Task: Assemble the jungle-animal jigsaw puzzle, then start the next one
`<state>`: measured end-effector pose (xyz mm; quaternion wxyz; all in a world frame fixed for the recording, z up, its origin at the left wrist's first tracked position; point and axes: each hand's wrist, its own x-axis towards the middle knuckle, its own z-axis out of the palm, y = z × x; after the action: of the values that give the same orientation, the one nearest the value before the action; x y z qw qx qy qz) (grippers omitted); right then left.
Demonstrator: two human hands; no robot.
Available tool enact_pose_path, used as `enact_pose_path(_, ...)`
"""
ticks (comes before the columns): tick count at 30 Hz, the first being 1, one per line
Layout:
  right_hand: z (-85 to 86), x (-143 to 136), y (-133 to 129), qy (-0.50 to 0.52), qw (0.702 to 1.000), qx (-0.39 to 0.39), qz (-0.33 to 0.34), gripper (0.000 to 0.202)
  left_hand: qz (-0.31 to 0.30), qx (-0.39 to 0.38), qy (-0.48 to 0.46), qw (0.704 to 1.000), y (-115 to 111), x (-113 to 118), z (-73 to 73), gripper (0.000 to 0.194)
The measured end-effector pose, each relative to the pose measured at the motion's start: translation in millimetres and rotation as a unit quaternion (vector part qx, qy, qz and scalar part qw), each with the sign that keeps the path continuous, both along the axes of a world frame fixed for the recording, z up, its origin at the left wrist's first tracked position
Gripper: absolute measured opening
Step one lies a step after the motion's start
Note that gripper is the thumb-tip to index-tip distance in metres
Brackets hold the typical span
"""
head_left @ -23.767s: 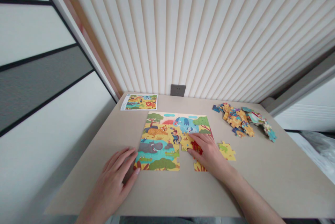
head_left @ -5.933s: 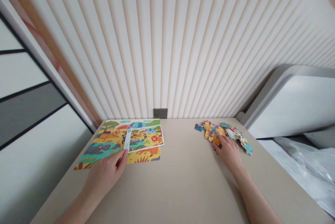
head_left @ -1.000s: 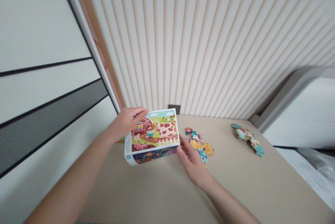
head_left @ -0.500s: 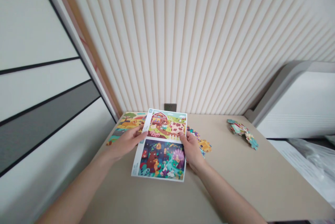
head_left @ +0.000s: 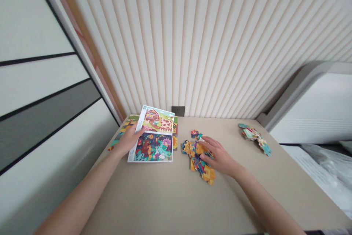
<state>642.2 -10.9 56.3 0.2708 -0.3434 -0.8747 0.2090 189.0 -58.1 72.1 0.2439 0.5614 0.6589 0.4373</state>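
Note:
My left hand [head_left: 128, 141] grips the left edge of a picture sheet [head_left: 154, 147], thumb on its front. The sheet shows a farm scene above and a dark forest scene below. Behind it lies a colourful puzzle picture [head_left: 175, 136], mostly covered. My right hand [head_left: 219, 155] rests over the right side of a heap of jigsaw pieces [head_left: 195, 158], its fingers stretched out and apart. Those fingers hide some of the pieces. Orange, blue and purple show among them, and one red piece [head_left: 194, 133] sits at the heap's far edge.
A second small heap of jigsaw pieces [head_left: 254, 138] lies at the table's right side. The beige table [head_left: 154, 198] meets a ribbed wall panel with a dark socket [head_left: 178, 110]. A white cabinet stands left; clear plastic wrapping [head_left: 327, 165] lies beyond the right edge.
My right hand has let go of the picture sheet and moved right onto the heap of pieces. My left hand has shifted the sheet left, uncovering the heap and part of the puzzle picture.

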Motion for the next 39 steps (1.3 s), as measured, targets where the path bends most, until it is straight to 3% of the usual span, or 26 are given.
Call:
enact_pose_path(3, -18.1, 0.8, -3.6, -0.068, 0.996, 0.050, 0.031, 0.069, 0.027, 0.018, 0.079, 0.996, 12.3, 1.4, -8.2, 0.065)
enact_pose_path(8, -38.4, 2.6, -4.6, -0.084, 0.995, 0.053, 0.014, 0.069, 0.077, 0.054, 0.209, 0.973, 15.4, 8.6, -24.2, 0.064)
enact_pose_path(13, -34.0, 3.7, -4.8, -0.091, 0.993, 0.073, 0.014, 0.066, 0.069, 0.090, 0.325, 0.939, 3.9, 14.6, -22.1, 0.048)
enact_pose_path(18, -23.7, -1.3, -15.5, -0.112, 0.989, 0.081, 0.053, 0.076, -0.003, 0.076, 0.407, 0.910, -23.5, 30.1, -16.7, 0.029)
enact_pose_path(22, -21.4, -7.0, -21.1, -0.150, 0.983, 0.063, 0.081, 0.090, -0.048, 0.067, 0.441, 0.894, -35.3, 45.6, -22.6, 0.029)
enact_pose_path(30, -33.0, 5.2, -12.3, -0.149, 0.986, 0.069, 0.015, 0.071, -0.053, 0.080, 0.461, 0.882, -24.7, 48.0, -37.0, 0.035)
enact_pose_path(35, -36.3, 9.4, -6.3, -0.142, 0.987, 0.077, -0.013, 0.067, -0.058, 0.099, 0.467, 0.877, -27.9, 55.4, -27.4, 0.032)
enact_pose_path(39, -36.7, 9.4, -2.3, -0.137, 0.988, 0.076, -0.018, 0.066, -0.118, 0.148, 0.462, 0.867, -42.5, 81.8, -12.7, 0.027)
